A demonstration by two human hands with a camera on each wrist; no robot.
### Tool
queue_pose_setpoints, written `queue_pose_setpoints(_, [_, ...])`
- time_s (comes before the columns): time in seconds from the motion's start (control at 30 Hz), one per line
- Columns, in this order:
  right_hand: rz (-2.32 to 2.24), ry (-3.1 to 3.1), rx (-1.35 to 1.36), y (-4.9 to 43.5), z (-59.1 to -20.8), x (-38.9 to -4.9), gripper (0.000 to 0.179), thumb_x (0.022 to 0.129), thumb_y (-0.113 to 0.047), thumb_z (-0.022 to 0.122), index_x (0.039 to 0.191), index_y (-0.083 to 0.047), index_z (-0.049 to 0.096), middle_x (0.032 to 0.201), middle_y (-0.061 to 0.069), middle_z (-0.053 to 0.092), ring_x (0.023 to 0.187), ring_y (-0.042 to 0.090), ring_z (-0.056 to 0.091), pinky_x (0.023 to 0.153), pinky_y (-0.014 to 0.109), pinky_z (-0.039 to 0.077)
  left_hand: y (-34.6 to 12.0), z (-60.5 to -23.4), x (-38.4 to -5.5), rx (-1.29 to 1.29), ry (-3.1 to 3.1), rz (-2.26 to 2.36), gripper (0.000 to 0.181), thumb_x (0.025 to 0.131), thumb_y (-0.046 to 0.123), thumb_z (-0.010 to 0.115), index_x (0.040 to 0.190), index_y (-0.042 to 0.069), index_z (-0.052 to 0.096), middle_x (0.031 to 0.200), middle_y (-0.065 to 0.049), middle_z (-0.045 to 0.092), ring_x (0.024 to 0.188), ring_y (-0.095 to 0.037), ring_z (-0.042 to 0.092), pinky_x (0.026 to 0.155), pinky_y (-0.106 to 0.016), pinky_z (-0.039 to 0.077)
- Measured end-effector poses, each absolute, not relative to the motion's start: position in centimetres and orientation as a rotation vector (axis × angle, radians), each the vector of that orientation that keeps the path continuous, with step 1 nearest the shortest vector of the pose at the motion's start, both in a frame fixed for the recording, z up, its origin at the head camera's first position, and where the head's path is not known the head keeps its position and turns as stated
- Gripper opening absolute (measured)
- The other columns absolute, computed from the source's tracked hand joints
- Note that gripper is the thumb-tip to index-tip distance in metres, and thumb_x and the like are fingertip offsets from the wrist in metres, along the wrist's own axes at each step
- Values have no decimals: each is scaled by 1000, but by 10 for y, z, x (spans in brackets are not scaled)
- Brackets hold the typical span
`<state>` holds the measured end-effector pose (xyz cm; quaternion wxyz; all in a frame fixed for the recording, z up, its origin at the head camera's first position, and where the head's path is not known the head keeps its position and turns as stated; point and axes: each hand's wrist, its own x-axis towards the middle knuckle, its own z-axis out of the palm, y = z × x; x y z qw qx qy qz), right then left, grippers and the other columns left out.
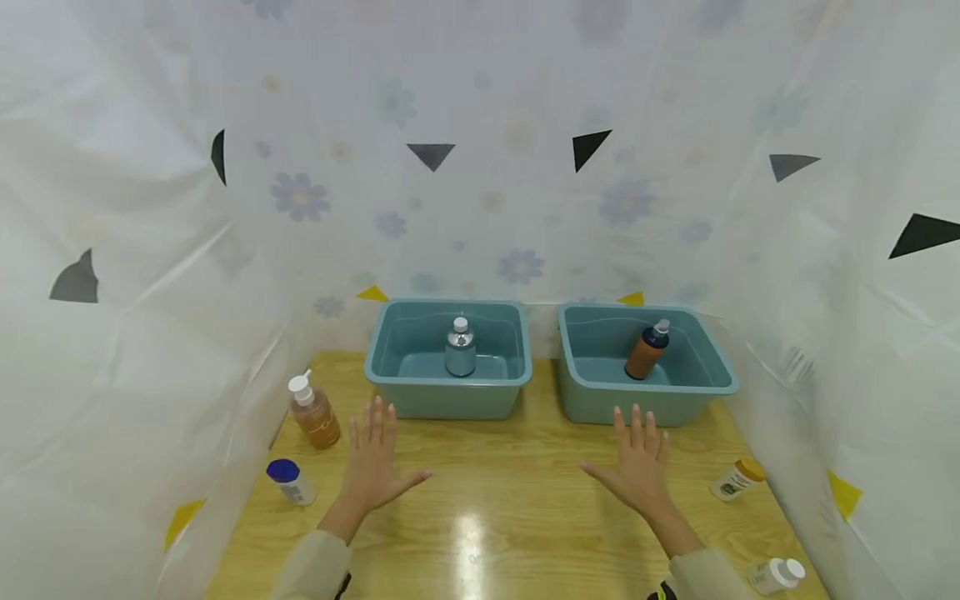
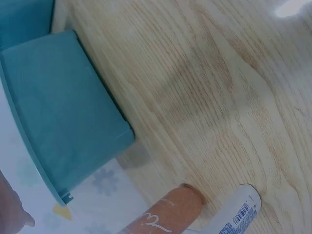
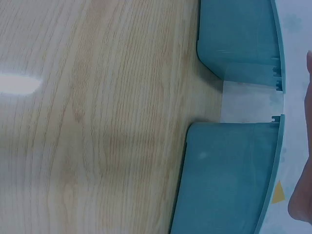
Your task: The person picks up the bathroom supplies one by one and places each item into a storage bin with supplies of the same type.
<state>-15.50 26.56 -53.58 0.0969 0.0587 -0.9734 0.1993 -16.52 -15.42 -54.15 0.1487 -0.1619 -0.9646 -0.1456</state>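
Note:
Both hands are held over the wooden table with fingers spread and nothing in them. My left hand is in front of the left teal bin, to the right of an amber pump bottle and a white bottle with a blue cap. In front of the right teal bin is my right hand. A silver-topped clear bottle with a white cap stands in the left bin. Inside the right bin, a brown bottle with a dark pump leans to one side.
Right of the right hand stands a white bottle with a yellow cap. Nearer the front right edge is a white bottle with a white cap. Pale flowered sheeting walls the wooden table at the back and sides.

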Motion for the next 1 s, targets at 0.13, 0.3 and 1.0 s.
queue_pose_setpoints(0.13, [634,-2869,206,256,-536,-164,105,74,-60,64,149,-6,14,154,25,0,141,43,-7,107,66,-2,-161,-545,-170,-463,-2751,-442,119,72,86,32,144,-8,17,151,-31,9,139,-49,10,107,-67,11])
queue_pose_setpoints(0.3, [640,-2876,235,245,-534,-176,105,73,-58,65,148,-4,16,153,27,7,141,45,-1,108,65,4,-170,-550,-177,-447,-2722,-494,116,75,83,32,147,-6,8,153,-28,4,141,-45,5,108,-65,8])
queue_pose_setpoints(1.0, [745,-2893,393,204,-527,-220,99,81,-52,60,147,3,11,153,27,6,141,45,3,112,59,10,-182,-535,-219,-362,-2954,-536,108,77,58,62,143,-13,15,151,-31,11,140,-46,9,111,-60,12])
